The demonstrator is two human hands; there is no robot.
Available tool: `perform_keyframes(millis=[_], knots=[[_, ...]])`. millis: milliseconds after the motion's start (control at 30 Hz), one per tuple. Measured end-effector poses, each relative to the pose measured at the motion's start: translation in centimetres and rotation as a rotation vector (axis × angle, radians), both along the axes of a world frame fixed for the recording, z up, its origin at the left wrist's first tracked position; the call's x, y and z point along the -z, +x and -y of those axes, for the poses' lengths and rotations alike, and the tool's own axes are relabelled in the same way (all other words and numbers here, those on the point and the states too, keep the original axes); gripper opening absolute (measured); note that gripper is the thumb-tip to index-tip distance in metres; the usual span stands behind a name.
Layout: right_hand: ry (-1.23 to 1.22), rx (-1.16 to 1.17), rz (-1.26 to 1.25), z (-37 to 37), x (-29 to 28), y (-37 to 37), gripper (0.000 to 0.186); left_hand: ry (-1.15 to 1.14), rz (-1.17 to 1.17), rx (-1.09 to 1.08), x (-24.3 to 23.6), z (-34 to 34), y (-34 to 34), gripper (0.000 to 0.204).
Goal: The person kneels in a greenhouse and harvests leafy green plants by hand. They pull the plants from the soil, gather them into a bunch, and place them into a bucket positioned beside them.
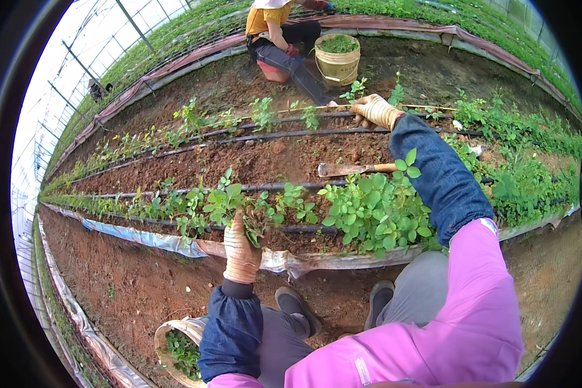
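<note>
My left hand [240, 252], in a pale work glove, is closed around a small bunch of leafy green plants [255, 226] at the near edge of the bed. My right hand [376, 112], gloved the same way, reaches across to the far row. Its fingers are curled down by a black hose [330, 131]; whatever they grip is hidden. Between the two rows a small hand hoe [355, 169] with a wooden handle lies on the reddish soil. A bushy green plant [376, 210] grows below my right sleeve.
Tilted beside my left knee is a bucket [163, 346] with green leaves inside. Across the bed, a person [284, 48] in a yellow top sits low next to a cream bucket [337, 68] of greens. Plastic sheeting [343, 260] edges the bed near my feet.
</note>
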State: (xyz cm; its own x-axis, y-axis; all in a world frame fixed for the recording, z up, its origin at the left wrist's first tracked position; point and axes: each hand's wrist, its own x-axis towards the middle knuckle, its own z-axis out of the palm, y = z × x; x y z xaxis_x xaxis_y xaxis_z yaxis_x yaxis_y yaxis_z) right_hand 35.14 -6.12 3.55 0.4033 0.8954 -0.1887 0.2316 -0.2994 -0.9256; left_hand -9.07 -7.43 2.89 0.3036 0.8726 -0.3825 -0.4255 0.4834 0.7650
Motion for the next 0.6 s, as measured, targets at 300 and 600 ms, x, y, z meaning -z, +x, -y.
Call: perform_keyframes(millis=[300, 600], knots=[[0.120, 0.033, -0.070, 10.8, -5.8, -1.6, 0.020, -0.049, 0.029, 0.010, 2.2, -7.6, -1.7, 0.018], [0.274, -0.057, 0.105, 25.0, -7.1, 1.1, 0.037, 0.220, -0.320, -0.358, -5.1, -2.2, -22.3, 0.024]])
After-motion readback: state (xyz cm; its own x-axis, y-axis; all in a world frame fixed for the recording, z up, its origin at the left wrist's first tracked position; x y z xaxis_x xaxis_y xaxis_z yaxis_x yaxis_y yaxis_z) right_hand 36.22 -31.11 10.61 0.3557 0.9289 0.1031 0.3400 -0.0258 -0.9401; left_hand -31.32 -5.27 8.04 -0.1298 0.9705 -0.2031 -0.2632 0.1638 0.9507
